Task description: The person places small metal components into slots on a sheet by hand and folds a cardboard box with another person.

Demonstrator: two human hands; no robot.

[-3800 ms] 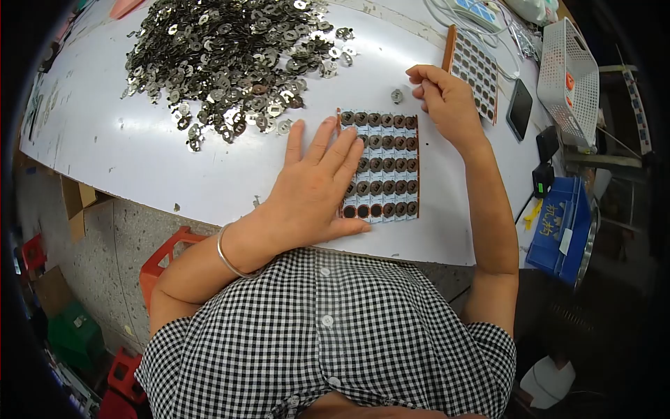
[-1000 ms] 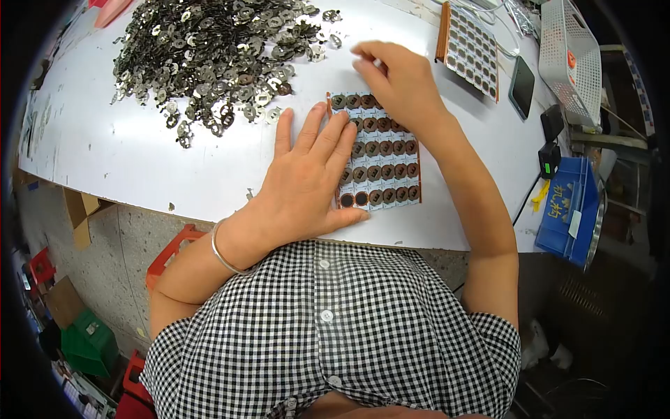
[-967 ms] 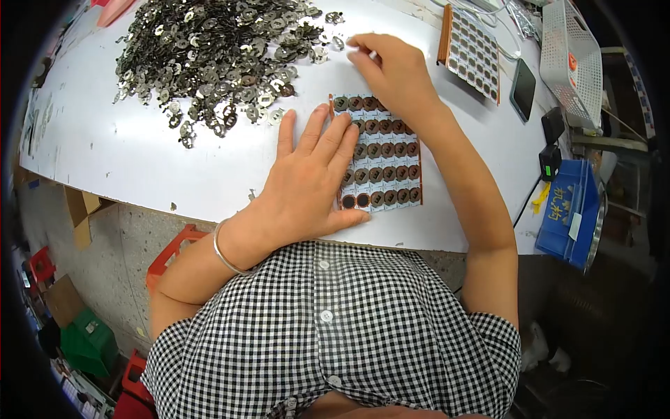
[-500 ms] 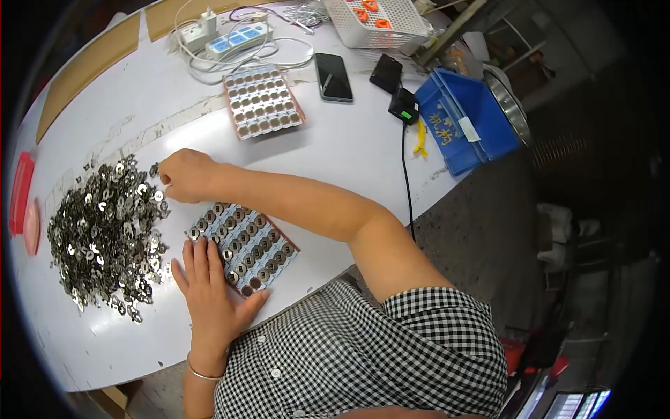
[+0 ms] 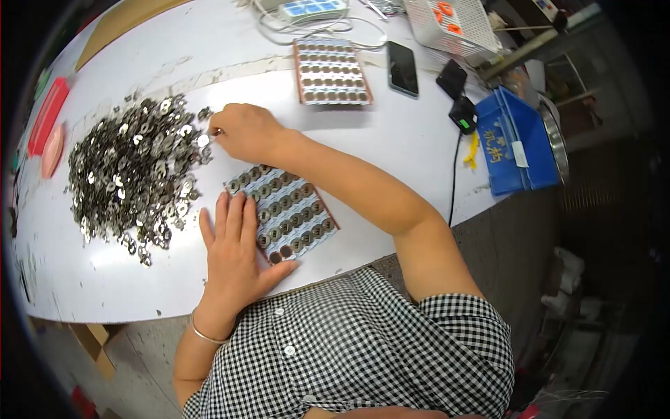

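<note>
My left hand (image 5: 237, 255) lies with fingers spread over the left edge of a blue panel (image 5: 296, 209) set with rows of round metal discs. Two round spots at the panel's near corner look darker and browner than the rest. My right hand (image 5: 248, 133) is bent into a pinch just beyond the panel, at the right edge of a heap of small shiny metal discs (image 5: 132, 167). A tiny dark bit shows at its fingertips, too small to make out. Part of the panel's far edge is hidden by my right wrist.
Farther back lie a second disc-filled panel (image 5: 333, 73), a phone (image 5: 403, 68) and a power strip (image 5: 313, 8) with white cables. To the right are a black adapter (image 5: 463, 114), a blue bin (image 5: 520, 143) and a white basket (image 5: 453, 28). A red holder (image 5: 49, 117) sits far left.
The camera view has turned, so the table's things appear farther right and higher. My left hand stays on the panel, and my right hand remains pinched at the heap's edge.
</note>
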